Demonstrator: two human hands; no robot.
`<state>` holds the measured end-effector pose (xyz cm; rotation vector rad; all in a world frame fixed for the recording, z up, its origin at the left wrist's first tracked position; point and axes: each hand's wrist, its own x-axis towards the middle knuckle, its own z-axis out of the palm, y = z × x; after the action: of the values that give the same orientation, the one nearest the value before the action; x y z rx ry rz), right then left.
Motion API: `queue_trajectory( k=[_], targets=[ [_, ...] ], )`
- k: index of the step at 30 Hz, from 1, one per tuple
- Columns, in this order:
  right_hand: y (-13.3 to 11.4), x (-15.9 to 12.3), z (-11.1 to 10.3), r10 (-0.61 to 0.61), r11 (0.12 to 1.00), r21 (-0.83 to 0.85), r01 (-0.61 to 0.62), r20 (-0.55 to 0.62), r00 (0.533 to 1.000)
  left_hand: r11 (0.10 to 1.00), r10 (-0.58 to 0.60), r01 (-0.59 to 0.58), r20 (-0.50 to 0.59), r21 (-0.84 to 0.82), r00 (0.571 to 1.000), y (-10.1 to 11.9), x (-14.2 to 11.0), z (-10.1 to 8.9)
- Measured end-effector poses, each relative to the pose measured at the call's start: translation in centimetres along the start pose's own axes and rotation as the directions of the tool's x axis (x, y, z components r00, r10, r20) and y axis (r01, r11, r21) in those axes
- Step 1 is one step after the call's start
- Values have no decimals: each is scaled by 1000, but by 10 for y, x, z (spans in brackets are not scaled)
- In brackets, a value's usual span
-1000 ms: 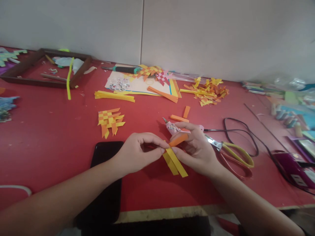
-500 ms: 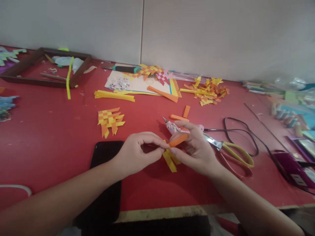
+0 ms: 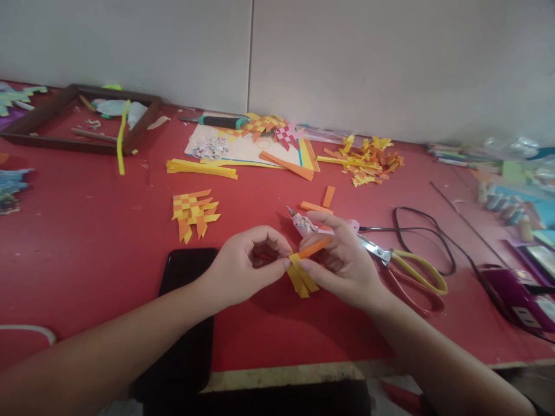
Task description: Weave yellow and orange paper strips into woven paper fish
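Between my hands, above the red table, are folded yellow paper strips (image 3: pixel 302 280) with an orange paper strip (image 3: pixel 314 247) crossing at their top. My left hand (image 3: pixel 249 263) pinches the left edge of the yellow strips between thumb and fingertips. Thumb and fingers of my right hand (image 3: pixel 347 260) close on the right side, where the orange strip runs up along the fingers. Behind the right hand lies a pink glue gun (image 3: pixel 306 223), partly covered. Scissors (image 3: pixel 403 271) with yellow and red handles rest beside that hand. A woven paper fish (image 3: pixel 195 211) lies to the left.
A black phone (image 3: pixel 186 335) lies under my left forearm. Yellow strips (image 3: pixel 202 169), orange strips (image 3: pixel 287 166) and a pile of paper scraps (image 3: pixel 373 162) sit farther back. A wooden frame (image 3: pixel 139 127) is at left; a black cord (image 3: pixel 425 228) runs toward a purple box (image 3: pixel 515 297).
The left fingers have shifted off the orange strip's end, so a yellow fold now shows over it. The yellow strips have turned slightly. The right hand has barely moved.
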<state>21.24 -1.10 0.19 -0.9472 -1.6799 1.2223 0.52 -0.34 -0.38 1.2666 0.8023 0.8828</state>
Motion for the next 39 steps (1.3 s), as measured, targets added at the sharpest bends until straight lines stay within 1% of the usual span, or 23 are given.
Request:
queue_trajectory(
  k=[4, 7, 11, 15, 22, 29, 33, 39],
  targets=[
    [2, 0, 0, -12, 1000, -1, 12, -20, 1000, 1000, 16, -16, 5, 3, 1000, 1, 0, 1],
    [2, -1, 1, -30, 999, -17, 30, -32, 999, 1000, 18, -18, -13, -4, 1000, 1, -1, 1],
    [1, 0, 2, -47, 998, -42, 46, -24, 999, 1000, 6, -6, -8, -24, 1000, 0, -1, 1],
    [1, 0, 3, -53, 998, -40, 53, -8, 999, 1000, 24, -24, -8, -12, 1000, 2, -1, 1],
    [2, -1, 1, -42, 998, -39, 42, -1, 999, 994, 93, -91, -24, 54, 995, 2, -2, 1],
    [3, -5, 1, 17, 1000, 6, -18, 2, 1000, 992, 109, -104, -71, 74, 991, 1, -1, 0],
    [3, -4, 2, 3, 999, 38, -3, 14, 1000, 993, 100, -94, -83, 71, 992, 2, -1, 0],
    [2, -3, 0, -23, 1000, 7, 23, 15, 1000, 993, 113, -109, -89, 49, 990, 4, 0, 1]
  ],
)
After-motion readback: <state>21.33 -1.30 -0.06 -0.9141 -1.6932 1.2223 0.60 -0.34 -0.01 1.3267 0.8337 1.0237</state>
